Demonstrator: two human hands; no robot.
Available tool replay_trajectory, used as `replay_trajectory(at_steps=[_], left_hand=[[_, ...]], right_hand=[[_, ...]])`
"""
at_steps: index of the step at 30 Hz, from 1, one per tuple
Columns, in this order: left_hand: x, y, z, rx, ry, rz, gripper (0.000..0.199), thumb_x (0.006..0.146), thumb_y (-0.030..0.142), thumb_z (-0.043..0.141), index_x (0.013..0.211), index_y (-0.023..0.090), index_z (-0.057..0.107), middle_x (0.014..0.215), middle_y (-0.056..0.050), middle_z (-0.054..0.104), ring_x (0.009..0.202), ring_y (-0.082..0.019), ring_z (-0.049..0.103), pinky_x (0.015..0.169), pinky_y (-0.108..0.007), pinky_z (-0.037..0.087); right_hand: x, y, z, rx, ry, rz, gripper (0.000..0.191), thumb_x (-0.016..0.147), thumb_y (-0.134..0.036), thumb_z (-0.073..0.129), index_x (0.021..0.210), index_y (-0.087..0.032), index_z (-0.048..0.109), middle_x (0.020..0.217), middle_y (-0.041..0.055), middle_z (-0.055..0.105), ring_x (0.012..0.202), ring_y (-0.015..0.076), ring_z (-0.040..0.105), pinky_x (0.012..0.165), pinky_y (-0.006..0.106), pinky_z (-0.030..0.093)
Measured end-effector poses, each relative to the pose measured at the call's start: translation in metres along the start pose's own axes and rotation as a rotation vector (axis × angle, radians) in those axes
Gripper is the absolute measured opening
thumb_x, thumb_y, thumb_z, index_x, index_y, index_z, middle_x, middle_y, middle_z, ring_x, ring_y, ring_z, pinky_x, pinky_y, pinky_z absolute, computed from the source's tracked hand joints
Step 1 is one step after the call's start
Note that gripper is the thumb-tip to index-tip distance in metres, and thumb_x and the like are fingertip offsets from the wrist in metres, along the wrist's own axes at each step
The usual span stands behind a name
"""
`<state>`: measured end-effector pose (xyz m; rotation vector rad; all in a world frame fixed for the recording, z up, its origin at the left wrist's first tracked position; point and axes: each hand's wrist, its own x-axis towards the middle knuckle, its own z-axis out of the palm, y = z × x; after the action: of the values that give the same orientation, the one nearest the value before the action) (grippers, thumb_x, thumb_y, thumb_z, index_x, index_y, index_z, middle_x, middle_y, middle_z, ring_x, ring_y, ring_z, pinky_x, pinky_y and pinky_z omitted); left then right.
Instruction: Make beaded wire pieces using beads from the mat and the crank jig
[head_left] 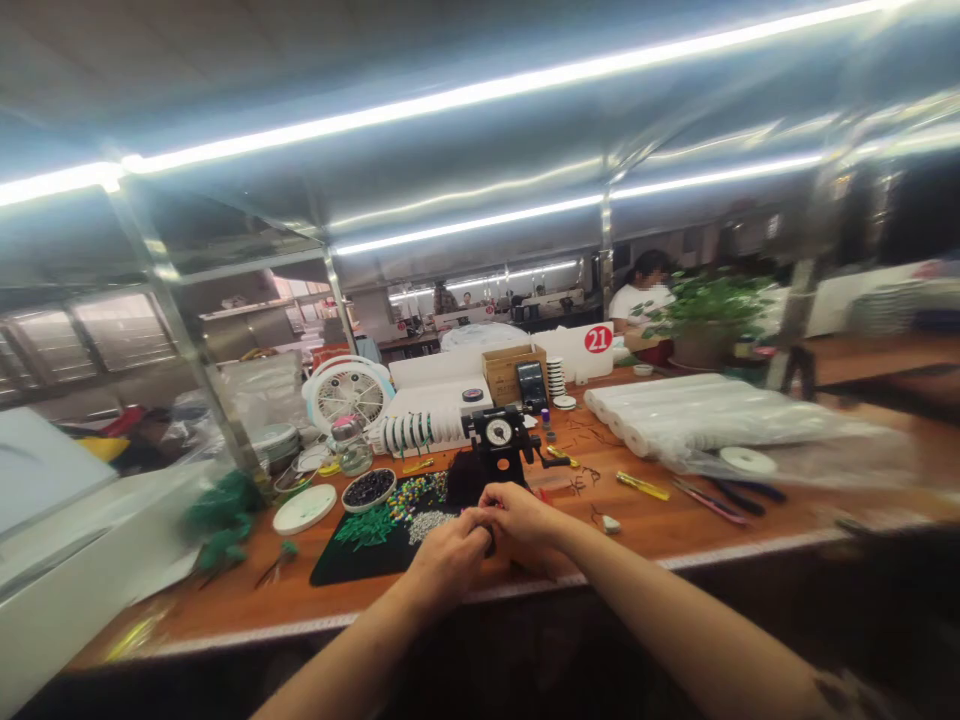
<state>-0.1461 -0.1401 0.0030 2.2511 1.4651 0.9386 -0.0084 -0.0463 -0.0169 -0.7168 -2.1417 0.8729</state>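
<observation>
My left hand (450,552) and my right hand (521,512) meet over the bench's front part, fingertips pressed together. Both are closed; whatever lies between the fingers is hidden or too small to name. Just behind them stands a black device with a round dial (499,432) and a crank on its right side. A dark mat (330,568) reaches out to the left of my left hand. On it lie green pieces (367,528), mixed coloured beads (412,495), and a heap of silvery beads (429,525). A white dish of black beads (369,490) sits at the mat's back edge.
Left are a white lid (304,510), a glass jar (351,450) and a white fan (349,395). White spools (420,430) line the back. Rolls in clear plastic (675,420), a yellow cutter (642,486) and pliers (712,500) lie right. A person (641,300) sits beyond.
</observation>
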Motion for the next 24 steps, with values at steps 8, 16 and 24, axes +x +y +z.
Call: replay_trajectory(at_steps=[8,16,24], left_hand=[[-0.001,0.01,0.003,-0.393,0.112,-0.456,0.012,0.066,0.025,0.048,0.056,0.018,0.049,0.047,0.004,0.039,0.043,-0.011,0.034,0.045,-0.024,0.031],[-0.007,0.015,0.014,-0.667,0.07,-0.636,0.016,0.063,0.035,0.044,0.058,0.02,0.044,0.041,0.01,0.021,0.037,-0.008,0.017,0.039,-0.023,0.023],[-0.008,0.006,0.0,-0.358,0.116,-0.351,0.018,0.067,0.032,0.061,0.06,0.017,0.057,0.062,-0.002,0.058,0.063,-0.016,0.05,0.063,-0.027,0.038]], right_hand=[[-0.05,-0.029,0.003,-0.104,0.394,0.007,0.02,0.083,-0.03,0.057,0.067,-0.018,0.062,0.071,0.0026,0.058,0.073,0.0167,0.055,0.067,0.026,0.039],[-0.075,-0.026,0.041,-0.209,0.373,0.021,0.014,0.08,-0.015,0.054,0.068,-0.017,0.062,0.068,0.0037,0.057,0.067,0.0178,0.055,0.06,0.027,0.041],[-0.061,-0.022,0.022,-0.327,0.249,-0.486,0.03,0.083,-0.005,0.039,0.102,-0.018,0.059,0.099,0.0098,0.052,0.091,0.0196,0.053,0.077,0.03,0.046]])
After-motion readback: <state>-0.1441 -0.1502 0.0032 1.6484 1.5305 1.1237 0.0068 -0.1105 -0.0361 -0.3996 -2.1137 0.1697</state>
